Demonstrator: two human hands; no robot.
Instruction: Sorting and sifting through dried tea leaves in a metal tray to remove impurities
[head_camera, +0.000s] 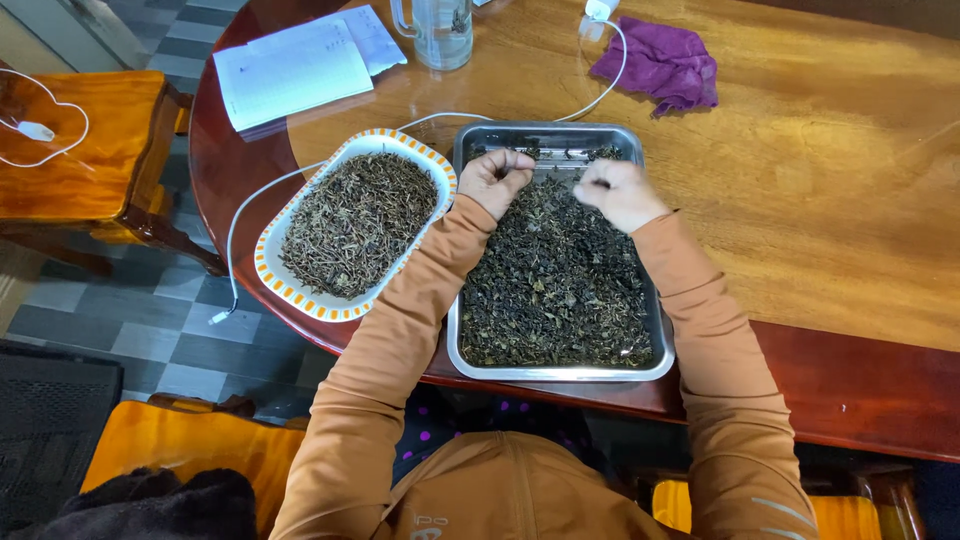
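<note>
We see both hands, left hand (494, 178) and right hand (620, 192), each grip pinched narrow on dried tea leaves (556, 280) in the steel tray (660, 335) (oval dish (300, 297) already heaped, tray mostly unsorted).

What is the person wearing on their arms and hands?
Both arms are covered by long, snug sleeves of smooth orange-brown fabric that end at the wrists. The right sleeve has pale grey stripes near the elbow. The left hand and right hand are bare: no gloves are visible.

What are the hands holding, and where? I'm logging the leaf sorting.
Both the left hand and right hand are curled over dried leaves in the metal tray; any pinched bits are hidden.
</note>
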